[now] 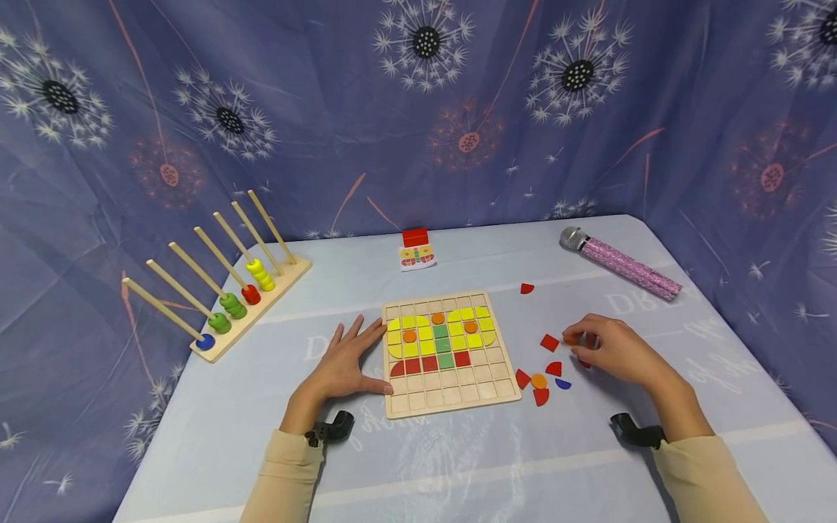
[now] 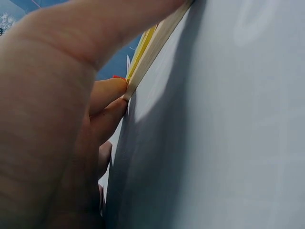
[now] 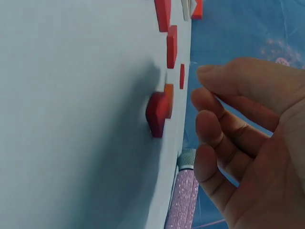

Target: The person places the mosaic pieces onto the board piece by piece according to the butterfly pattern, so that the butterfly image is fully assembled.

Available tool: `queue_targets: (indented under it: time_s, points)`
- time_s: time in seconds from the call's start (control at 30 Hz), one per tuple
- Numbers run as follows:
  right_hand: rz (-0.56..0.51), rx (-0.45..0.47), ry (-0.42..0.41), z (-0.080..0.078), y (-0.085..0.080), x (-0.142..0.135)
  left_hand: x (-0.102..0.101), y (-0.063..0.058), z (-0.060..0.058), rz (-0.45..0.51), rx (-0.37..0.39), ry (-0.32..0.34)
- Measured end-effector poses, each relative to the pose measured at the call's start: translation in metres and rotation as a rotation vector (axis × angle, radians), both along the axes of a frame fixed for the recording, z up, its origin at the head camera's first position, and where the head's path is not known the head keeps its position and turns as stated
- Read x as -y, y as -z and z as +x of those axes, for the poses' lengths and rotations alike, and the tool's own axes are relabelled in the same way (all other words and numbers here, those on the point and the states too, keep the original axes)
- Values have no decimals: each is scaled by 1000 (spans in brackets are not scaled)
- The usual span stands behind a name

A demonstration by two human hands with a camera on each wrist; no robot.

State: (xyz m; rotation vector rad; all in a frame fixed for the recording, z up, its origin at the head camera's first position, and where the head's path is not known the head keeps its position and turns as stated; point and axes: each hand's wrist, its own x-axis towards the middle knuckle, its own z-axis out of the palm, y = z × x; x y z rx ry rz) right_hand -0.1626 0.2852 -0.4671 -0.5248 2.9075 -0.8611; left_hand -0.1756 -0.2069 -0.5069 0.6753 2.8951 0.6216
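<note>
My left hand (image 1: 343, 363) has its fingers spread, with the index finger and thumb at the left edge of a wooden grid board (image 1: 458, 392). Yellow, green, red and orange tiles form a pattern in the board's upper rows; the bottom cells are bare wood. To the board's right, my right hand (image 1: 615, 347) hovers low over loose pieces, fingers loosely bent. In the right wrist view nothing sits between thumb and fingertips; a dark red piece (image 3: 156, 114) and an orange one (image 3: 169, 101) lie below them. Beside that hand is a red square (image 1: 549, 342).
Several red pieces, an orange disc (image 1: 539, 381) and a blue half-disc (image 1: 563, 383) lie right of the board. A pink glittery microphone (image 1: 631, 269) rests at the back right. Behind the board, a butterfly card (image 1: 417, 256) leans near a red block (image 1: 415, 237). A bead abacus (image 1: 288, 274) stands left.
</note>
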Motion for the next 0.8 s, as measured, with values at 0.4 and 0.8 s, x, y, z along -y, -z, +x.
queue_targets:
  time_s: [0.4,0.8]
  points:
    - [157,30,-35,-14,5,31,0,0,1,7,9,-1]
    - [201,81,37,-15,2,36,1,-1,0,22,0,13]
